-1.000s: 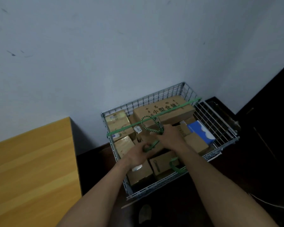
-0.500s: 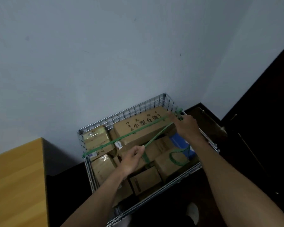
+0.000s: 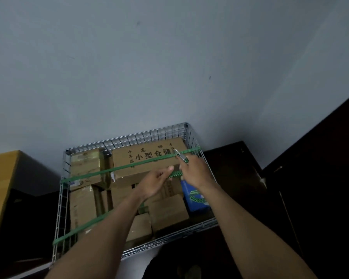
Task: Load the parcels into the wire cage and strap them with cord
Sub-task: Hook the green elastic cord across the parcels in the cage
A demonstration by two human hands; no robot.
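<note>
**Holding tension before hooking**

Pinches the loose cord (image 3: 175, 174) with the left hand (image 3: 153, 182), grips its metal hook (image 3: 178, 155) in the right hand (image 3: 195, 172) over the parcels (image 3: 149, 158) packed in the wire cage (image 3: 129, 137) (with slack looped below), likely to hold it tight for catching the rim.

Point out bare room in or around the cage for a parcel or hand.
The wire cage is packed with parcels. Only a dark gap at its near right corner, below the blue box, is open. The wooden tabletop at left shows bare.
</note>
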